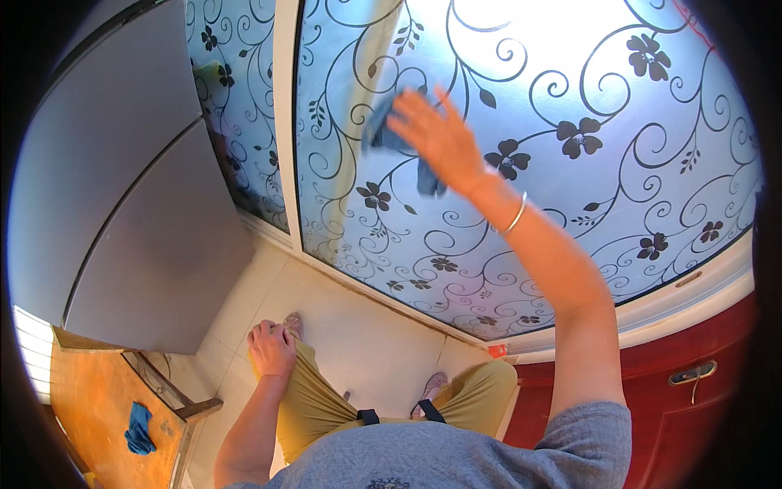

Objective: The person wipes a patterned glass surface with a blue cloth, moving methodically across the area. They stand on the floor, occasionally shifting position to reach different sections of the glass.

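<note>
My right hand, blurred and wearing a bracelet on its wrist, is spread over a dark blue-grey cloth against a frosted glass panel. Part of the cloth hangs out below the palm. Black scrolls and flowers pattern the glass. My left hand rests on the knee of my mustard trousers, with no object visible in it; its fingers are bent over the knee.
A white frame post divides the glass. To the left stands a large grey two-door unit, probably a refrigerator. Below it, a blue cloth lies on a wooden table. A red door with a handle is at right.
</note>
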The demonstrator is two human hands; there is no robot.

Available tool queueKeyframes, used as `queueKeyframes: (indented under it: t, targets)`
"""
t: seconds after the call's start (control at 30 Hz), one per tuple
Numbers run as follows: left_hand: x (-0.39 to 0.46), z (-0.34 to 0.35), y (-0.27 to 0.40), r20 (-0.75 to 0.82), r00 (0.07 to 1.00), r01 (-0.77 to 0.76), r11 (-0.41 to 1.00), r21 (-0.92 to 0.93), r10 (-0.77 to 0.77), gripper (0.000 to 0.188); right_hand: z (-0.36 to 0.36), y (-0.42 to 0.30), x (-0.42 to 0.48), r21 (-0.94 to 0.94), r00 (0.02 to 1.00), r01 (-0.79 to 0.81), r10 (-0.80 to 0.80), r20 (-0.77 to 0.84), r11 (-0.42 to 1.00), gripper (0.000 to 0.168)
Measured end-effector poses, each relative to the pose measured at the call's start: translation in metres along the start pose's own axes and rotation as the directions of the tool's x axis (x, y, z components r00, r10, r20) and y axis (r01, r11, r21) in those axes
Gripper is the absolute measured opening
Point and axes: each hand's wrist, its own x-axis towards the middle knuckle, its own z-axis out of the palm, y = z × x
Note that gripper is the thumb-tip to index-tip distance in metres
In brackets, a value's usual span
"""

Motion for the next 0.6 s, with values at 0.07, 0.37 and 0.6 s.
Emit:
queueKeyframes:
  t: [0.07, 0.37, 0.6]
  targets:
    - [-0.001, -0.001, 0.001, 0.0, 1.0, 0.012, 1.0, -0.003, -0.012, 0.014, -0.012, 0.015, 0.041, 0.016, 0.981, -0.125, 0.126, -0.145, 0.992, 0.048]
    - [-0.009, 0.029, -0.022, -0.011, 0.999, -0.048, 0.998, 0.043, 0.048, 0.016, 0.079, -0.102, -0.031, 0.114, 0.975, -0.029, 0.003, 0.224, 0.993, 0.052]
    - [-0.001, -0.002, -0.003, 0.035, 0.998, 0.049, 0.997, -0.053, -0.047, 0.017, 0.064, -0.114, -0.097, 0.1, 0.762, 0.207, -0.225, 0.607, 0.973, 0.046]
